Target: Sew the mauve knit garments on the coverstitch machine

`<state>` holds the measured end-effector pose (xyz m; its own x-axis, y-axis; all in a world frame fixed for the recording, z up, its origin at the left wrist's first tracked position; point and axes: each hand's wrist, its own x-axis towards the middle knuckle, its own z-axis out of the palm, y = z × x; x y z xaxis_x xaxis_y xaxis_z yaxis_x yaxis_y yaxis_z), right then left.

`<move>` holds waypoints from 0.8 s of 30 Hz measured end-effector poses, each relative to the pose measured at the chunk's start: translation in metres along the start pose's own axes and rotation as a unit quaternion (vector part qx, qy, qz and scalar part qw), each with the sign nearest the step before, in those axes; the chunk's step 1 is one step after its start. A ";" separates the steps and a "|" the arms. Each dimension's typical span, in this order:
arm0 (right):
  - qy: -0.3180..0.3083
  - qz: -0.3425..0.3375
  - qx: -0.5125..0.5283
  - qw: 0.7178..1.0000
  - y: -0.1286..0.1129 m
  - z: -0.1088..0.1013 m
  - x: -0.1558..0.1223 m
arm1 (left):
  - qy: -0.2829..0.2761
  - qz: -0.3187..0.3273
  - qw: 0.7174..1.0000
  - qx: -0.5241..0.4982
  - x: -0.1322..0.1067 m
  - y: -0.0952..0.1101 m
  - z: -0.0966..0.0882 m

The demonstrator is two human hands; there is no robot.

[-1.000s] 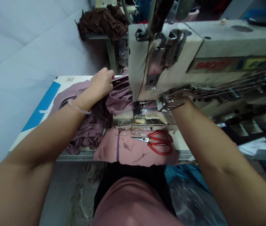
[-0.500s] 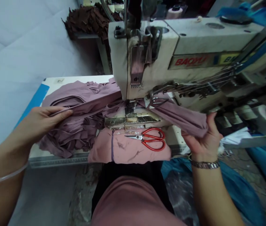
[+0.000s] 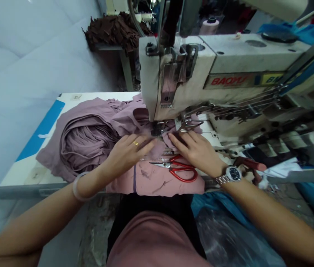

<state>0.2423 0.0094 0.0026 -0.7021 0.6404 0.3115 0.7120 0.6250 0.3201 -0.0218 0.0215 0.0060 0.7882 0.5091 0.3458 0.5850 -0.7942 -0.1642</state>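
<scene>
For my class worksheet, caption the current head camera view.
Left hand and right hand on mauve fabric at a sewing machine, red-handled scissors nearby.

Both arms reach forward and inward from the lower corners, elbows wide, the left forearm (image 3: 48, 217) slanting up to the right, the right forearm (image 3: 268, 213) up to the left. The left hand (image 3: 129, 150) lies palm down, back uppermost, its fingertips blurred. The right hand (image 3: 197, 150) is also palm down, one finger stretched toward the left hand. The hands are near each other but apart; how firmly either grips is unclear.
</scene>
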 end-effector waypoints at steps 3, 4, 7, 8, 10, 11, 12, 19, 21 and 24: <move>0.024 -0.046 -0.025 0.998 0.007 -0.001 -0.010 | 0.036 0.004 0.998 0.051 -0.005 0.002 0.002; 0.035 -0.061 -0.021 0.997 0.005 -0.002 -0.010 | 0.043 0.000 0.998 0.051 -0.005 0.004 0.001; 0.046 -0.079 0.008 0.996 -0.005 -0.004 -0.008 | 0.014 -0.033 0.999 0.028 -0.003 0.015 0.001; 0.046 -0.073 0.020 0.996 -0.009 -0.004 -0.006 | -0.001 -0.045 0.999 0.021 -0.003 0.018 0.002; 0.045 -0.044 0.034 0.997 -0.015 -0.004 -0.003 | -0.012 -0.053 0.998 0.015 -0.003 0.023 0.003; 0.048 -0.026 0.036 0.998 -0.018 -0.004 -0.002 | -0.006 -0.053 0.998 0.017 -0.004 0.024 0.004; 0.054 -0.008 0.037 0.998 -0.021 -0.003 -0.001 | 0.004 -0.053 0.998 0.019 -0.005 0.024 0.005; 0.092 0.049 0.100 0.990 -0.039 0.006 0.000 | 0.005 -0.048 0.999 0.022 -0.007 0.020 0.006; 0.092 0.062 0.109 0.988 -0.043 0.008 0.000 | 0.007 -0.052 0.998 0.028 -0.007 0.021 0.005; 0.093 0.063 0.100 0.989 -0.047 0.008 0.001 | 0.015 -0.090 0.995 0.041 -0.004 0.025 0.005</move>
<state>0.2085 -0.0156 -0.0195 -0.5839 0.6380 0.5020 0.7691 0.6327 0.0905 -0.0087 0.0013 -0.0044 0.6637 0.6294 0.4041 0.7309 -0.6607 -0.1714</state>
